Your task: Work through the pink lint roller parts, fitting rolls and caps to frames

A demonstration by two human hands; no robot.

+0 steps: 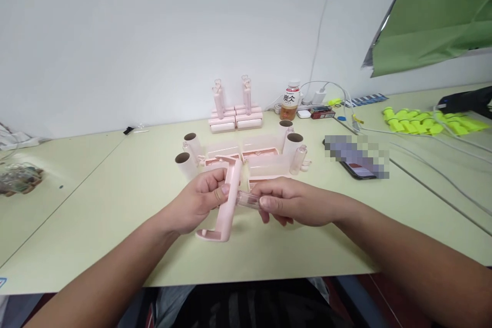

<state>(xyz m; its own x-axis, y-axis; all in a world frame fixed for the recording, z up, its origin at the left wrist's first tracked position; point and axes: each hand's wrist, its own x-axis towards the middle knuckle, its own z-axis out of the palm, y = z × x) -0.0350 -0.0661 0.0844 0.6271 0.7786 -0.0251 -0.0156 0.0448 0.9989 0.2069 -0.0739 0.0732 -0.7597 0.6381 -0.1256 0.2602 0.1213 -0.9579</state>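
Note:
My left hand [200, 200] grips a pink plastic bracket-shaped frame [226, 210], holding it upright above the pale green table [115, 215]. My right hand [292, 202] pinches a small clear plastic handle piece [248, 199] and presses its end against the side of the pink frame. Just behind my hands lie several pink and clear covers [265, 161], cardboard-cored paper rolls [188, 164] and a clear handle [299, 159].
Assembled pink rollers [235, 113] stand stacked by the wall. A drink bottle [290, 100], chargers and white cables [384, 133] sit at the back right, a phone [359, 169] to the right, yellow-green parts [426, 120] farther right. A green cloth [434, 15] hangs above.

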